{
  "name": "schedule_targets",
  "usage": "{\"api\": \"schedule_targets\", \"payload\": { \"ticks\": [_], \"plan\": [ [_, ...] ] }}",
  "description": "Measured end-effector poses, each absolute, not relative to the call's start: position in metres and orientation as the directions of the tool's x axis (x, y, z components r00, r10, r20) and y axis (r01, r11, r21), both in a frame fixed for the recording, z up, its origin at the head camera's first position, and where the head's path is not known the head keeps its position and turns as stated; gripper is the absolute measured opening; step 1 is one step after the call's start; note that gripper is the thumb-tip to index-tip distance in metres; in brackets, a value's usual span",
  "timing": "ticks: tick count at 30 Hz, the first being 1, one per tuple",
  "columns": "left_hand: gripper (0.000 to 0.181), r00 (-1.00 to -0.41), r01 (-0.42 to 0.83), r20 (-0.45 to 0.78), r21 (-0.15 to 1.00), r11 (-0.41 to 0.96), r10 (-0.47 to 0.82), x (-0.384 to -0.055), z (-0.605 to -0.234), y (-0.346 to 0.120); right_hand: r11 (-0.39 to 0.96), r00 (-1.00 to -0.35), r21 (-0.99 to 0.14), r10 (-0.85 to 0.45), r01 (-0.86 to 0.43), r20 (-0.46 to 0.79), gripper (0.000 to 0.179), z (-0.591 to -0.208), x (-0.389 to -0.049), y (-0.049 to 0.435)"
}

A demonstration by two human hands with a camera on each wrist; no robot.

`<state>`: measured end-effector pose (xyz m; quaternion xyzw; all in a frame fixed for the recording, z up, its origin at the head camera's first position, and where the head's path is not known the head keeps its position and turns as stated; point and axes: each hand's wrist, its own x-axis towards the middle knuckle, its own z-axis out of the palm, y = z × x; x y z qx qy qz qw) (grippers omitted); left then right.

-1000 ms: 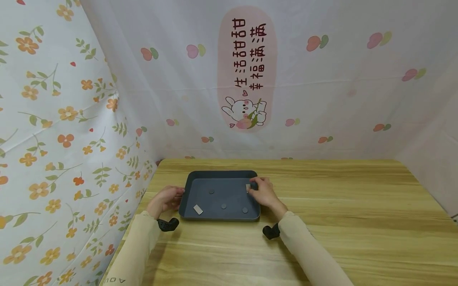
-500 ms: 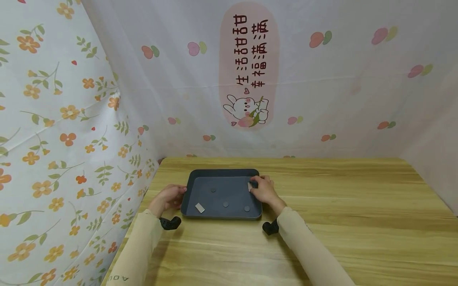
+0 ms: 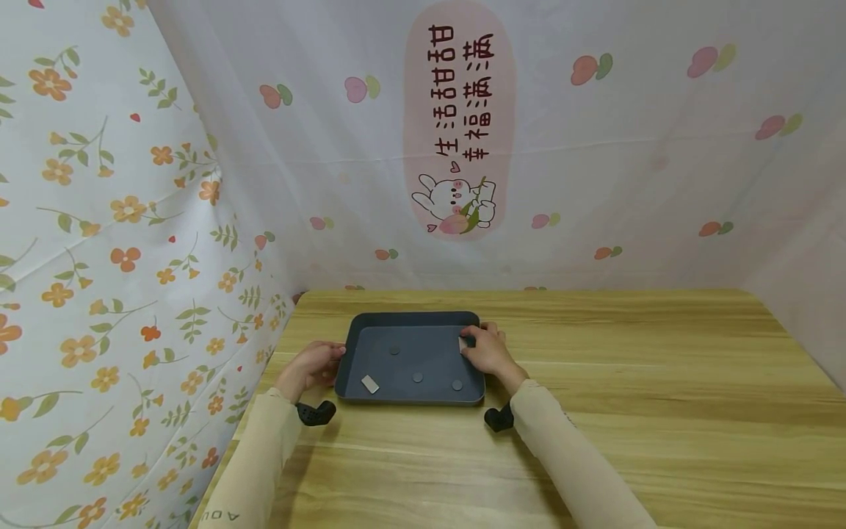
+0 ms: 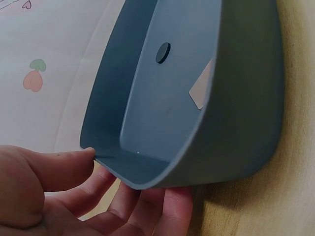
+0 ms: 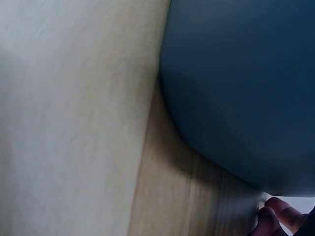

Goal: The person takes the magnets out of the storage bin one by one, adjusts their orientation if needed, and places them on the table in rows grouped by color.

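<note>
A dark blue-grey tray [image 3: 410,319] sits on the wooden table [image 3: 628,382] near its left edge. Inside lie three dark round discs [image 3: 418,377] and two small white rectangular pieces [image 3: 370,383]. My left hand [image 3: 316,365] holds the tray's left edge. In the left wrist view its thumb [image 4: 64,167] is at the rim and its fingers [image 4: 170,211] lie against the outer wall [image 4: 251,98]. My right hand [image 3: 485,350] grips the right rim, thumb next to a white piece [image 3: 463,343]. The right wrist view shows only the tray's outer wall [image 5: 236,88] and fingertips [image 5: 275,216].
Flower-patterned cloth [image 3: 119,220] hangs close on the left, and a printed backdrop [image 3: 459,125] stands behind the table. Bare wood stretches to the right and in front of the tray. Black camera mounts [image 3: 313,414] sit at both wrists.
The head view has shifted slightly. Both hands and the tray stay where they were.
</note>
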<state>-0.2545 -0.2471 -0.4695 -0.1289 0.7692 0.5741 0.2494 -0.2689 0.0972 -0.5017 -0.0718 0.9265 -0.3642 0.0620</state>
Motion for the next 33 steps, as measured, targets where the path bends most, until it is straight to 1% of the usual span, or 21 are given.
{"api": "schedule_targets", "payload": {
  "ticks": [13, 24, 33],
  "plan": [
    [0.041, -0.841, -0.489, -0.536, 0.813, 0.317, 0.077, -0.2555, -0.4707, -0.2470, 0.739, -0.983, -0.668, -0.173, -0.086, -0.066, 0.035, -0.5034, -0.2703, 0.0966],
    [0.040, -0.844, -0.479, -0.527, 0.822, 0.307, 0.096, -0.2548, -0.4701, -0.2478, 0.751, -0.984, -0.655, -0.170, -0.088, -0.062, 0.032, -0.5032, -0.2719, 0.0960],
    [0.040, -0.846, -0.481, -0.526, 0.821, 0.308, 0.083, -0.2554, -0.4729, -0.2485, 0.753, -0.979, -0.654, -0.178, -0.068, -0.103, 0.033, -0.4986, -0.2732, 0.0962]
  ]
}}
